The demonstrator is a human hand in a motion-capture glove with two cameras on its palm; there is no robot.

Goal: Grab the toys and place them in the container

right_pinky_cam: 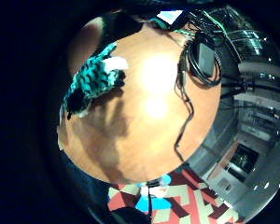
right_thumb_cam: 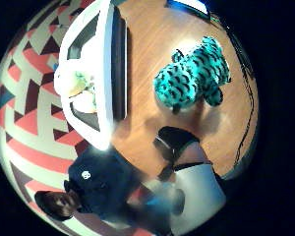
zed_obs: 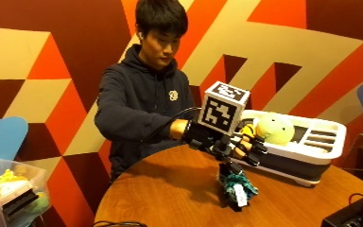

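A teal plush toy with black stripes [zed_obs: 236, 186] and a white tag lies on the round wooden table [zed_obs: 162, 189]. My gloved right hand [zed_obs: 232, 141] hovers just above it, fingers loosely curled and holding nothing. Both palm views show the teal toy [right_thumb_cam: 194, 73] [right_pinky_cam: 93, 79] on the bare wood, apart from the hand. The white container [zed_obs: 316, 152] with a dark base stands on the table's far side, right behind the hand. A yellow-green plush toy [zed_obs: 274, 128] sits inside it. In the thumb side view the container [right_thumb_cam: 108, 59] lies beside the teal toy.
A black power adapter [right_pinky_cam: 204, 57] with a coiled cable lies on the table, also seen at the near right edge [zed_obs: 356, 216]. A clear bin of toys [zed_obs: 5, 191] and a blue chair [zed_obs: 2, 137] stand off the table to the left.
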